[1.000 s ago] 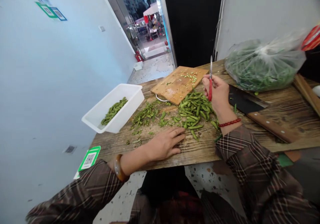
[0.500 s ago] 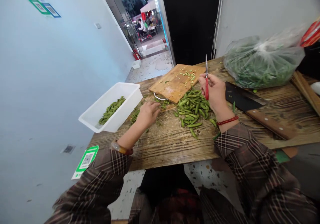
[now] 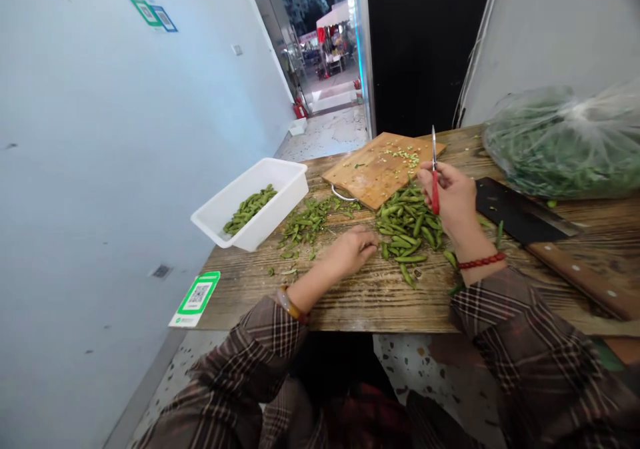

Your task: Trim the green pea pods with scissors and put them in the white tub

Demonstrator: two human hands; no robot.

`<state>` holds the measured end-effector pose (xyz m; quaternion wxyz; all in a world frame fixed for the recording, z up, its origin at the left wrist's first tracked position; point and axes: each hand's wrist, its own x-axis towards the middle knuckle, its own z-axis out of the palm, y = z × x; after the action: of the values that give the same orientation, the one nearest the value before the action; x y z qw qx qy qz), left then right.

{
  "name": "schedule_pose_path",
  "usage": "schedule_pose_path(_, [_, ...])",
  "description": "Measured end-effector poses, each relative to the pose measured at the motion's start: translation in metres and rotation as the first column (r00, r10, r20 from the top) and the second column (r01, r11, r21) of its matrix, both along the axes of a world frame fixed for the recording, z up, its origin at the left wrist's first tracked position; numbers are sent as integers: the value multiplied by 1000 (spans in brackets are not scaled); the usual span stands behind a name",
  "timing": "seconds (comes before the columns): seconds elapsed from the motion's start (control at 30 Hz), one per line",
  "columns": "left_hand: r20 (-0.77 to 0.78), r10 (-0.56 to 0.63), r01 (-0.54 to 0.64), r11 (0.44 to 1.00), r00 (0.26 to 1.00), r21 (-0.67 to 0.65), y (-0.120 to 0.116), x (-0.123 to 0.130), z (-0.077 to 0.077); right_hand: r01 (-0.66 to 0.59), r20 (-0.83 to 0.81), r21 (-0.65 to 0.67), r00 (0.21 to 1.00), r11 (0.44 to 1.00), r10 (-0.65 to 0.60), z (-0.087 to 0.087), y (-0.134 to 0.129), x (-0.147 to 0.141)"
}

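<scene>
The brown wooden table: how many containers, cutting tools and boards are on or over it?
Containers: 2 (clear plastic bag, white rectangular plastic tub)
Cutting tools: 2 (black cleaver with wooden handle, red-handled pointed metal tool)
Boards: 1 (flat wooden cutting board)
Total: 5

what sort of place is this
Probably a small street-front eatery or food shop: green pods lie by a cutting board and cleaver, a QR code card sits at the table's corner, and a doorway looks out toward a canopy.
</scene>
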<state>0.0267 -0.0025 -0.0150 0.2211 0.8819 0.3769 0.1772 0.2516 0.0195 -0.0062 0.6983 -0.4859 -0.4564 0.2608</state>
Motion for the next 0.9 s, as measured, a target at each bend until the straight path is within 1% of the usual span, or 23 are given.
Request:
schedule_pose_path(0.03, [82,41,-35,997,996,-65,-2,-4,1,-11,37,-1,999,1000,11,-1,-1,-2])
schedule_pose_path(0.07, [167,102,-75,984,981,-161,-4,-8,2,-21,78,-5,997,1000,22,-1,-2,-5])
schedule_pose_path(0.1, [245,178,-108,955,953,-276,-4,-12,3,-31,123,-11,992,999,33,-2,-3,-7])
schedule_pose_path(0.17, [357,333,-123,858,873,-499,-2,-19,6,-62,226,-29,972,998,67,-3,-5,-13])
schedule_pose_path(0.2, [393,395,-112,809,830,-577,0,-21,7,-82,279,-38,956,996,89,-4,-7,-16])
schedule_pose_path(0.23, [423,442,-98,774,791,-626,2,-23,9,-105,334,-47,935,993,115,-4,-8,-19])
schedule_pose_path(0.27, [450,475,-85,753,757,-653,4,-24,10,-128,391,-58,910,990,141,-5,-10,-21])
schedule_pose_path(0.37, [517,503,-11,724,692,-689,7,-23,12,-176,529,-91,825,980,197,-3,-15,-27])
schedule_pose_path(0.47, [552,504,52,705,664,-707,10,-22,12,-201,590,-103,776,974,222,-2,-18,-30])
schedule_pose_path(0.57, [548,531,34,697,646,-716,13,-24,10,-219,629,-112,739,969,239,-3,-19,-32])
schedule_pose_path(0.63, [545,550,15,695,633,-719,14,-28,8,-256,661,-133,697,957,278,-5,-20,-33])
schedule_pose_path(0.77, [556,540,35,697,632,-716,15,-34,7,-375,725,-208,561,903,400,-8,-23,-38])
schedule_pose_path(0.83, [557,531,38,701,638,-712,14,-35,8,-420,730,-247,513,874,452,-10,-24,-41])
schedule_pose_path(0.9, [558,534,26,707,635,-707,13,-36,9,-447,727,-278,482,850,490,-12,-25,-44])
